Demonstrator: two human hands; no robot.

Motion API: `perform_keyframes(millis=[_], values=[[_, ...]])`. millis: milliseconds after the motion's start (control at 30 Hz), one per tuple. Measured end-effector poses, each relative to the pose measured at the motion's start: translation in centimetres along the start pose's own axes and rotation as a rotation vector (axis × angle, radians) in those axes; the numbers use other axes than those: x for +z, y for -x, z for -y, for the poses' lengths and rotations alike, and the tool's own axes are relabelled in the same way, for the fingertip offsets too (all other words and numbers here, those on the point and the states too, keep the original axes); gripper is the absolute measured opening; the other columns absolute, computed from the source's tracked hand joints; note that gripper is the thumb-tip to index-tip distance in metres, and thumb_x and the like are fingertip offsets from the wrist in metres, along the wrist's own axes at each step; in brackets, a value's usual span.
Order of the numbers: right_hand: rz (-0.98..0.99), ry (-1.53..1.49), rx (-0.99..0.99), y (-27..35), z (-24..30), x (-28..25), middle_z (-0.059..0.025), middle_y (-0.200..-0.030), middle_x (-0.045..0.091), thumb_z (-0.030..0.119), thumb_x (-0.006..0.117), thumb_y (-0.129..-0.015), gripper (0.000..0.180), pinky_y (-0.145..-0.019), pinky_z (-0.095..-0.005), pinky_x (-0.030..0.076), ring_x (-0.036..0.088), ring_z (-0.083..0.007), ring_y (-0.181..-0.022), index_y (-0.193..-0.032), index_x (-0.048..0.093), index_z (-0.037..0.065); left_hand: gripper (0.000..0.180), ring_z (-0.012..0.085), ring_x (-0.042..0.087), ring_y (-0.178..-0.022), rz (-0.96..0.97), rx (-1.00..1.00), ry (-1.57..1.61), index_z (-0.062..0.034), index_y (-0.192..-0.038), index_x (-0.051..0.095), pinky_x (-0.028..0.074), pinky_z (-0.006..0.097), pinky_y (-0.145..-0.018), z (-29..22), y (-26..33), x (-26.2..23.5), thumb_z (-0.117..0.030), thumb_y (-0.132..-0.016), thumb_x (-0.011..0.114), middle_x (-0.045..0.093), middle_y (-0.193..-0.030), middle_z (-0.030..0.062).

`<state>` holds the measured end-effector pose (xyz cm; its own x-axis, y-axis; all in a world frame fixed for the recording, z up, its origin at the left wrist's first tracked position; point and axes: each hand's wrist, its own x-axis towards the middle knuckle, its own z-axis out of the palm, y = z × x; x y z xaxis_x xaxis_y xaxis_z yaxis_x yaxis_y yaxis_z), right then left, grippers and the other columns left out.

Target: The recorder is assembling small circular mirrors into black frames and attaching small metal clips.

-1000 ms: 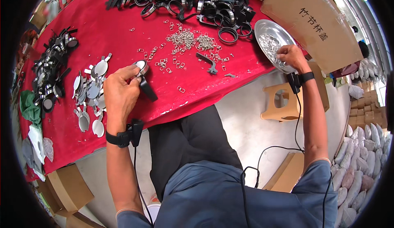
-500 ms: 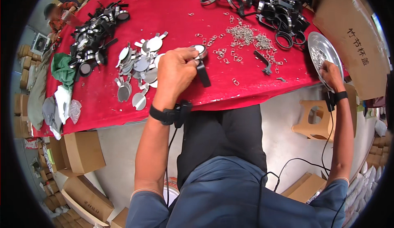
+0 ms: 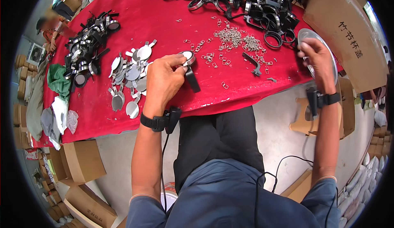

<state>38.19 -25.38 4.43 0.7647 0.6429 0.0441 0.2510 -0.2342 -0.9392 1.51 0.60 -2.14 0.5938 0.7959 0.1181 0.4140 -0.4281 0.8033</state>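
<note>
Near the front edge of the red table (image 3: 123, 117), our left hand (image 3: 163, 80) pinches a round metal disc with a black strap (image 3: 189, 66) between thumb and fingers. Our right hand (image 3: 315, 55), fingers curled, reaches into the shiny metal dish (image 3: 328, 51) at the table's right edge, though we cannot tell what it grips.

Two hands: left hand (image 3: 164, 78), right hand (image 3: 314, 55). One metal dish (image 3: 305, 35), one red table (image 3: 123, 113), two wrist straps (image 3: 154, 122).

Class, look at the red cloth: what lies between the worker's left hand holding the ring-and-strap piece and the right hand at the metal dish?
In the head view, between the left hand and right hand lie scattered small metal clips and one loose black strap on the red cloth.
</note>
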Motion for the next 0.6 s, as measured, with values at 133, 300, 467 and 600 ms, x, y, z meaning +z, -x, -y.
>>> perform_keyframes(millis=[133,300,467,600], values=[[0.216,-0.535,0.1,2.7,-0.6,9.1,-0.0108,-0.115,0.08,0.014,0.074,-0.112,0.019,-0.068,-0.022,0.061,0.079,-0.0138,-0.094,-0.126,0.072,0.001,0.034,0.0287,0.081,-0.117,-0.004,0.04,-0.005,0.0023,-0.126,0.084,0.06,0.035,-0.105,0.1,-0.5,1.1,0.002,-0.094,0.075,0.083,-0.13,0.0203],[0.397,-0.775,0.254,4.8,-1.5,17.9,-0.0062,-0.11,0.078,0.014,0.074,-0.112,0.015,-0.069,-0.0227,0.064,0.077,-0.0127,-0.093,-0.122,0.072,0.003,0.034,0.0299,0.081,-0.117,-0.033,0.05,0.013,0.0007,-0.125,0.085,0.06,0.036,-0.106,-0.2,-0.2,1.5,0.004,-0.093,0.073,0.083,-0.129,0.0207],[0.437,-0.796,0.334,6.0,-0.7,22.3,-0.0063,-0.109,0.077,0.015,0.073,-0.113,0.014,-0.067,-0.0238,0.063,0.077,-0.0129,-0.091,-0.121,0.071,0.003,0.035,0.0308,0.081,-0.117,-0.043,0.074,0.02,0.0017,-0.125,0.084,0.06,0.036,-0.105,-0.1,0.0,1.3,0.002,-0.092,0.071,0.083,-0.129,0.021],[0.439,-0.786,0.38,6.0,-0.9,24.3,-0.0064,-0.107,0.077,0.015,0.073,-0.113,0.014,-0.067,-0.0243,0.063,0.077,-0.0127,-0.09,-0.12,0.071,0.003,0.035,0.0313,0.081,-0.116,-0.038,0.065,0.028,0.0021,-0.125,0.084,0.061,0.037,-0.105,-0.3,0.1,1.1,0.002,-0.093,0.071,0.083,-0.129,0.0215]])
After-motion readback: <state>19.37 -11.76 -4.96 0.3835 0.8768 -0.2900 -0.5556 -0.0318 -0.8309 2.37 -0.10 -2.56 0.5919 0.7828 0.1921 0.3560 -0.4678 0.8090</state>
